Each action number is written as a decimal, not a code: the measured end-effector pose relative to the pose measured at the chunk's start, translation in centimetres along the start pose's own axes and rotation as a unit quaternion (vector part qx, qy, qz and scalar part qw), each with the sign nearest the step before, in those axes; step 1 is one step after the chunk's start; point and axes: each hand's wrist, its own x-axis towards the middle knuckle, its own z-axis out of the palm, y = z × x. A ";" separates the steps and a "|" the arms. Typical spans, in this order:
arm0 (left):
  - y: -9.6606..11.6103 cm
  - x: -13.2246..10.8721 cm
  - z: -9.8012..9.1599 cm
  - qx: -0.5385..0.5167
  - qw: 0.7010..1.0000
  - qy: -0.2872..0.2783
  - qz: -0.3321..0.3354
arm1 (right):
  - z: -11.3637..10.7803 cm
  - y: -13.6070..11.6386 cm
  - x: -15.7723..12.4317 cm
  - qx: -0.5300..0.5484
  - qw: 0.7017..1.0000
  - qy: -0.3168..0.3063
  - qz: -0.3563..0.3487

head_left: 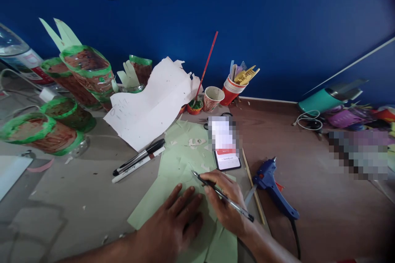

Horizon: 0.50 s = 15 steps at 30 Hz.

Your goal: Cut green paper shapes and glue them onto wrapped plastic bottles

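Pale green paper sheet lies flat on the grey-brown tabletop, right in front of you and under both of your hands. Your left hand rests palm down on its near part, fingers straight and slightly spread, pressing on the paper and gripping nothing. Your right hand sits just beside it, on the sheet's right edge, with thumb and fingers closed around a slim black-and-silver pen. The pen slants up to the left, and its tip meets the paper just beyond your left fingertips. A black smartphone lies on the far right part of the sheet. A thin wooden stick and a blue hot-glue gun lie to the right of your right hand. Two black-and-white marker pens lie left of the sheet.
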 end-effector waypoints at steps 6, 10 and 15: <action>-0.1 -0.1 -0.3 0.011 1.000 -0.019 0.021 | 0.1 0.2 -0.2 -0.011 1.000 -0.024 0.002; -0.1 0.0 -0.4 0.011 0.999 -0.041 0.018 | 0.5 0.3 -0.1 -0.007 0.999 -0.045 0.009; -0.1 0.1 -0.6 0.004 0.999 -0.047 0.025 | 1.0 0.6 0.0 -0.003 0.999 -0.047 0.010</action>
